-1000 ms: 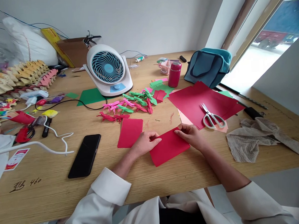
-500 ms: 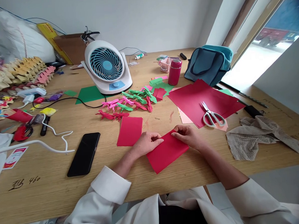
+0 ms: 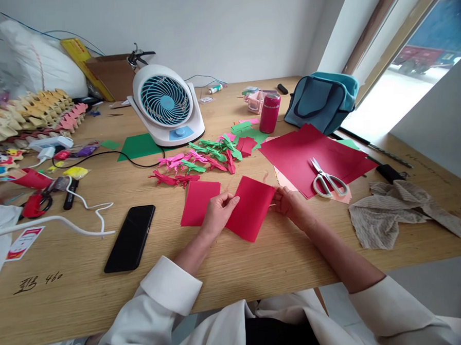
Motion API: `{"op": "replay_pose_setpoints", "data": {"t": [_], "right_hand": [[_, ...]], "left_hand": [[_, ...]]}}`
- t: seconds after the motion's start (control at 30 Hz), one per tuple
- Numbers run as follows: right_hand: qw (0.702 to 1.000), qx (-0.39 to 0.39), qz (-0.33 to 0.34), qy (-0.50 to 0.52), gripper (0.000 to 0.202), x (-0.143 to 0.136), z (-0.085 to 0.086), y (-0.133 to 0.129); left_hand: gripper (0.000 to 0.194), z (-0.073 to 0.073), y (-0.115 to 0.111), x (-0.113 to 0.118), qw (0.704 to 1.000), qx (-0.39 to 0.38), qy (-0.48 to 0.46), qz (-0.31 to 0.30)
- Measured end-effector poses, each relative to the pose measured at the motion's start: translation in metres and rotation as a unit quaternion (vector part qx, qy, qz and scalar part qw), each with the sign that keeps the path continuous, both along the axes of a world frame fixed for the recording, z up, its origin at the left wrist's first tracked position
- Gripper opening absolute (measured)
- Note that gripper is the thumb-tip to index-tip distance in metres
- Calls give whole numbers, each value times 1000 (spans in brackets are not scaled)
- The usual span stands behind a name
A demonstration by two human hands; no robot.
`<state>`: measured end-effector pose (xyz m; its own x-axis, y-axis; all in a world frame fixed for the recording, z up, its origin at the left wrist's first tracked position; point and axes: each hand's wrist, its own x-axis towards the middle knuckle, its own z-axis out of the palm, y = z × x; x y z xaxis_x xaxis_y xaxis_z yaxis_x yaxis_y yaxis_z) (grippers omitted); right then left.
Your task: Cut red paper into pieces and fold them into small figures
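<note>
My left hand (image 3: 219,212) pinches the left edge of a red paper sheet (image 3: 251,207), which is raised and tilted above the table. At the sheet's right edge is my right hand (image 3: 291,206), its thumb and fingers closed around the upper right corner. Flat beside my left hand lies a stack of red paper rectangles (image 3: 199,202). Small folded figures of pink, green and red paper (image 3: 206,158) form a heap beyond the hands. Large red sheets (image 3: 314,155) lie to the right, with white-handled scissors (image 3: 327,180) on top.
A black phone (image 3: 130,238) lies left of my hands on the wooden table (image 3: 152,300). Farther back stand a white fan (image 3: 167,106), a red bottle (image 3: 269,113) and a blue bag (image 3: 321,103). A crumpled cloth (image 3: 387,213) is at the right; a white cable (image 3: 85,203) is at the left.
The red sheet has been turned more upright and its far edge has swung upward. My right hand has moved from its top edge to its right edge.
</note>
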<state>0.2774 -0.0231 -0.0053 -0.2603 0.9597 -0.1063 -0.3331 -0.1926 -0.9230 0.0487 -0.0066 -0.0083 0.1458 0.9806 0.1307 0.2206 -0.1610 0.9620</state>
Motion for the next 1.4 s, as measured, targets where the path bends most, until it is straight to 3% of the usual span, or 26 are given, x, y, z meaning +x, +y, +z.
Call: {"op": "replay_pose_setpoints", "data": {"t": [0.17,0.33,0.57,0.83,1.4], "right_hand": [[1000,18,-21,-6,55,-29,-2,-7],[995,-5,-97,-28,59,-50,0,-14],[985,-18,-163,-56,62,-52,-7,-15],[989,-32,-145,-12,56,-49,4,-15],[989,-23,-147,12,59,-34,2,-11]], "left_hand": [[30,-4,-4,7,995,14,-38,88],[30,-4,-16,19,995,45,-31,83],[30,1,-29,31,996,53,-45,51],[29,-4,-26,26,996,43,-61,53],[30,-13,-15,18,986,-4,-139,95]]}}
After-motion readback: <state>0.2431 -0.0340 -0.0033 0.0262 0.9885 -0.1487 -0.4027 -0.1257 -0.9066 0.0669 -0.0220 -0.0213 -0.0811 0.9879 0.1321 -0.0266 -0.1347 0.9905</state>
